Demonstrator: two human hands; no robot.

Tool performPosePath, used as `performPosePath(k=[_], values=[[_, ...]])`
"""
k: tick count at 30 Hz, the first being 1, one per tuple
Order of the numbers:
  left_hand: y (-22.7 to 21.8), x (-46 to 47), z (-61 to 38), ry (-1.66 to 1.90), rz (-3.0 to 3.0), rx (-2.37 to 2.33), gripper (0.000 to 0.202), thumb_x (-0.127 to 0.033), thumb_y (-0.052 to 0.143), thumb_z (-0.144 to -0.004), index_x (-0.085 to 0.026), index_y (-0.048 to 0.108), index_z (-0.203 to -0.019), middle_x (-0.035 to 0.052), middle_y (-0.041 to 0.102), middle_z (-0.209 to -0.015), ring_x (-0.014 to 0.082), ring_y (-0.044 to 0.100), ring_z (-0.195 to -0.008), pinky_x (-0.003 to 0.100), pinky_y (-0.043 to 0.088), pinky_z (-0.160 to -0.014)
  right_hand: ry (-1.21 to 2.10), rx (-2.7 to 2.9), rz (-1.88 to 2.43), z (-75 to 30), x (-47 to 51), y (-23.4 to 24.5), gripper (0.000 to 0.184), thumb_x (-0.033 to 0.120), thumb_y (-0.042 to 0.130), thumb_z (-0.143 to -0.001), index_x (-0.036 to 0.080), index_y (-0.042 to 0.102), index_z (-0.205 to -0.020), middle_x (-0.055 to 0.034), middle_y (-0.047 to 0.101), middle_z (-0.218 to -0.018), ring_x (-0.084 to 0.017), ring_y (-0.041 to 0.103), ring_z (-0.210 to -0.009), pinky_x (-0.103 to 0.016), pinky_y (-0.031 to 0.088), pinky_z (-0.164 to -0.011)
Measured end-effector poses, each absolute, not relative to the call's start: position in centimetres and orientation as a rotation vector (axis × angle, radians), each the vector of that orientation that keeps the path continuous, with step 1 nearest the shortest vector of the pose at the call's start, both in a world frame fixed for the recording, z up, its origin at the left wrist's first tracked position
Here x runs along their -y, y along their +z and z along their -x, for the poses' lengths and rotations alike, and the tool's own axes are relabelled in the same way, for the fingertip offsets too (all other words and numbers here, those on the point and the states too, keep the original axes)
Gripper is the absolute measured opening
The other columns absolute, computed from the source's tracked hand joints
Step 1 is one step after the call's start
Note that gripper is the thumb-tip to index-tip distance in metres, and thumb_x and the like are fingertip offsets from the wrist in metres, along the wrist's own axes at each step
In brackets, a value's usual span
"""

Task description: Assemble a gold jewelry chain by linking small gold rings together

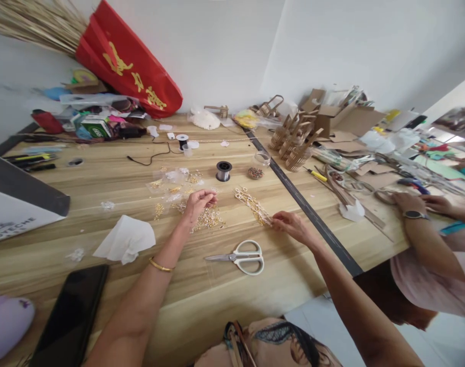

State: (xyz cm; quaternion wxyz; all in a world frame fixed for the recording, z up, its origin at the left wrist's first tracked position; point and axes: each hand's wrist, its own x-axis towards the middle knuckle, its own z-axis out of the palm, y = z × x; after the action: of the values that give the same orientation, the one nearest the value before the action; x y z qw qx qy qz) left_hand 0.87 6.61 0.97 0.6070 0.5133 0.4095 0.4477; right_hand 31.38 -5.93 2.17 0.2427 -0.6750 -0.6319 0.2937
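My left hand (200, 203) is over a pile of small gold and white beads (207, 219), its fingers pinched together. Whatever they hold is too small to make out. On the right, the fingers of my right hand (292, 227) are closed on the near end of a bundle of gold-and-white beaded strands (255, 208) that lies slanting on the table. White-handled scissors (240, 257) rest between my forearms, blades pointing left. Beyond the beads stand a spool of fine wire (224, 171) and a small dish of brown beads (255, 173).
A phone (70, 316) and a crumpled white tissue (127, 238) lie left of my arm. Little plastic bags of findings (175, 178) are spread behind the beads. Small woven baskets (293, 140) stand at the back right. A co-worker's hands (412, 204) work at the right.
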Motion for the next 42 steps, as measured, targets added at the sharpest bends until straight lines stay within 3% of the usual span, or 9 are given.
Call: performPosePath(k=[7,12,16,20,23,26,30,34,42], values=[[1.8,-6.6,-0.6,1.049,-1.212,-1.006,0.030,-0.035,0.068,-0.068,-0.012,0.068,-0.087,0.0062,0.069,-0.077,0.0136,0.063,-0.069,0.026,0.047,-0.067,0.564,2.007,1.992,-32.1,6.0,3.7,0.028,0.036,0.043,-0.090,0.017,0.062,-0.085,-0.0026,0.066,-0.064,-0.014,0.059,-0.055,-0.022,0.036,-0.053],[2.6,-6.8,-0.3,1.082,-1.237,-1.062,0.032,-0.036,0.069,-0.067,-0.012,0.067,-0.089,0.0058,0.069,-0.077,0.0139,0.063,-0.069,0.025,0.047,-0.066,0.294,2.323,2.017,-30.9,5.1,5.9,0.025,0.038,0.045,-0.090,0.019,0.062,-0.087,-0.0035,0.066,-0.066,-0.017,0.062,-0.064,-0.024,0.029,-0.055],[2.6,-6.7,0.7,1.096,-1.332,-1.122,0.032,-0.036,0.065,-0.070,-0.012,0.067,-0.091,0.0065,0.069,-0.078,0.0155,0.064,-0.073,0.027,0.048,-0.070,0.327,2.464,1.679,-28.0,3.1,5.7,0.020,0.031,0.044,-0.091,0.019,0.061,-0.089,-0.0048,0.067,-0.078,-0.016,0.062,-0.067,-0.025,0.031,-0.058],[2.2,-6.0,2.1,1.044,-1.512,-1.237,0.029,-0.035,0.063,-0.073,-0.013,0.067,-0.091,0.0081,0.070,-0.081,0.0185,0.065,-0.078,0.031,0.049,-0.075,0.315,2.577,1.344,-23.9,0.8,4.4,0.018,0.026,0.046,-0.091,0.018,0.061,-0.096,-0.0090,0.064,-0.093,-0.019,0.062,-0.079,-0.028,0.041,-0.066],[1.9,-5.0,3.1,0.930,-1.830,-1.377,0.025,-0.034,0.058,-0.078,-0.015,0.067,-0.091,0.0097,0.070,-0.092,0.0215,0.064,-0.087,0.036,0.049,-0.082,0.306,2.610,1.143,-20.9,-0.6,3.2,0.031,0.035,0.046,-0.091,0.015,0.055,-0.114,-0.0134,0.060,-0.108,-0.025,0.059,-0.100,-0.036,0.047,-0.082],[1.3,-3.5,3.8,0.899,-2.134,-1.488,0.031,-0.033,0.046,-0.086,-0.015,0.064,-0.105,0.0133,0.063,-0.114,0.0242,0.055,-0.111,0.042,0.039,-0.100,0.301,2.596,1.019,-19.0,-1.2,1.5,0.049,0.037,0.044,-0.092,0.010,0.039,-0.134,-0.0190,0.045,-0.134,-0.029,0.044,-0.124,-0.043,0.042,-0.099],[-0.5,-1.1,4.3,0.718,-2.285,-1.587,0.048,-0.034,0.031,-0.093,-0.010,0.041,-0.134,0.0175,0.034,-0.146,0.0252,0.027,-0.138,0.045,0.026,-0.111,0.339,2.608,0.929,-18.1,-1.2,-1.0,0.072,0.048,0.042,-0.091,0.006,0.018,-0.145,-0.0223,0.024,-0.149,-0.031,0.019,-0.140,-0.048,0.029,-0.110],[-2.5,0.3,4.4,0.518,-2.389,-1.676,0.058,-0.040,0.034,-0.092,-0.005,0.031,-0.139,0.0219,0.024,-0.149,0.0304,0.016,-0.141,0.050,0.023,-0.111,0.329,2.603,0.985,-17.3,-1.5,-2.3,0.077,0.054,0.037,-0.091,0.004,0.015,-0.146,-0.0232,0.016,-0.151,-0.030,0.009,-0.142,-0.049,0.023,-0.113],[-3.0,-0.2,3.6,0.522,-2.526,-1.432,0.055,-0.032,0.029,-0.093,-0.004,0.028,-0.140,0.0221,0.025,-0.149,0.0283,0.016,-0.141,0.048,0.024,-0.113,0.321,2.622,0.922,-14.9,-2.5,-2.7,0.077,0.056,0.032,-0.091,0.003,0.017,-0.145,-0.0242,0.021,-0.149,-0.029,0.012,-0.141,-0.049,0.022,-0.114]])
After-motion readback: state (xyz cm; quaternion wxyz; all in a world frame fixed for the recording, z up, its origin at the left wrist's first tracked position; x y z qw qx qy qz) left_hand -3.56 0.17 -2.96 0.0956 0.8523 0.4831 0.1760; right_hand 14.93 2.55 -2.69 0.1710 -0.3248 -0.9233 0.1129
